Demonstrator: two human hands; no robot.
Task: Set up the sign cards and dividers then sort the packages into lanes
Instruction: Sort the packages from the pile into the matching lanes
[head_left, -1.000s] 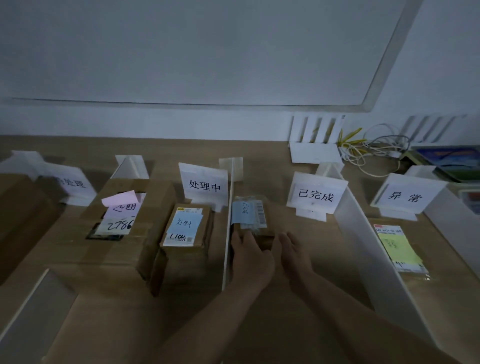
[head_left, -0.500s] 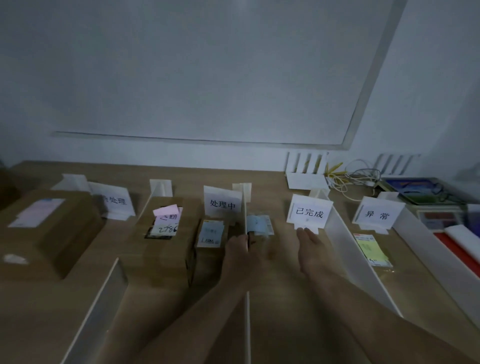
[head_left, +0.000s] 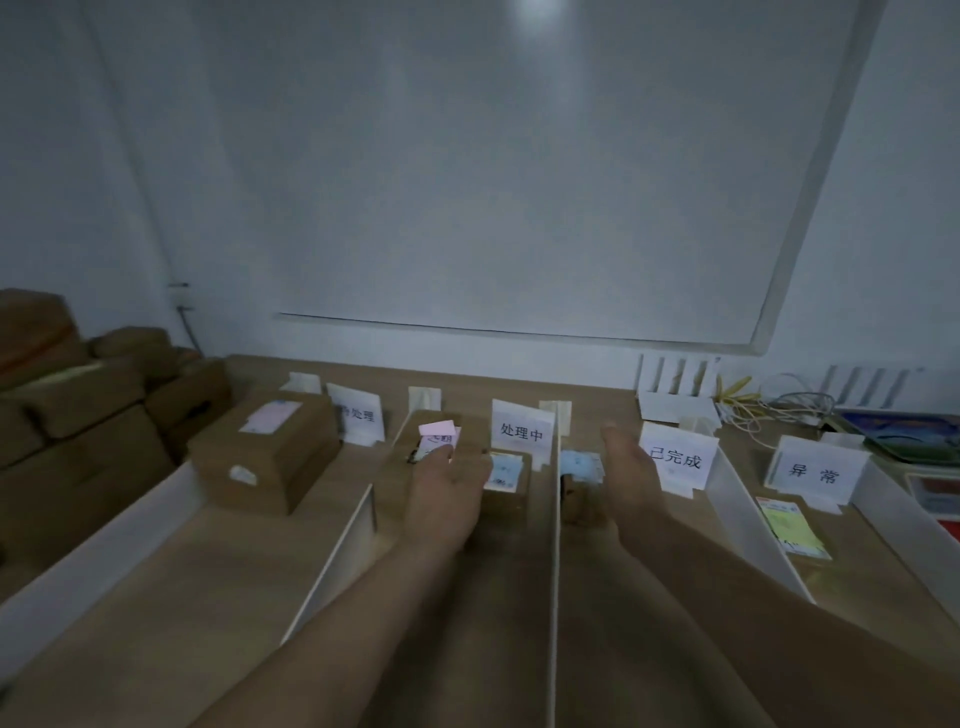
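Head view only, dim and a little blurred.

Along the back of the tabletop (head_left: 208, 597), four white sign cards standing upright: leftmost card (head_left: 358, 415), second card (head_left: 521, 431), third card (head_left: 675, 457), rightmost card (head_left: 813, 473). Between them, thin white dividers on edge, with the middle divider (head_left: 555, 519) running toward the camera between the two forearms.

Left hand (head_left: 447, 499) raised over the second lane, in front of the box with a pink note (head_left: 439, 430) and just beside the small box with a blue label (head_left: 503, 470). Fingers loosely bent, nothing seen in them.

Right hand (head_left: 631, 478) in the third lane, palm turned toward the middle divider, thumb up, fingers straight, gripping nothing. Small package (head_left: 581, 462) lying between that palm and the divider, close to both; touching or not, cannot tell.

Large box (head_left: 265, 457) in the first lane, flat packet (head_left: 789, 525) in the fourth. Pile of brown boxes (head_left: 78, 415) off the left end of the tabletop.

Judged: cards and dividers set up, sorting in hand, every lane holding at least one package. Next, probably: reach left for another box from the pile, read its label, and lower it squarely into the matching lane. Worth keeping wrists and box corners off the thin dividers and the light cards, which would likely tip easily.
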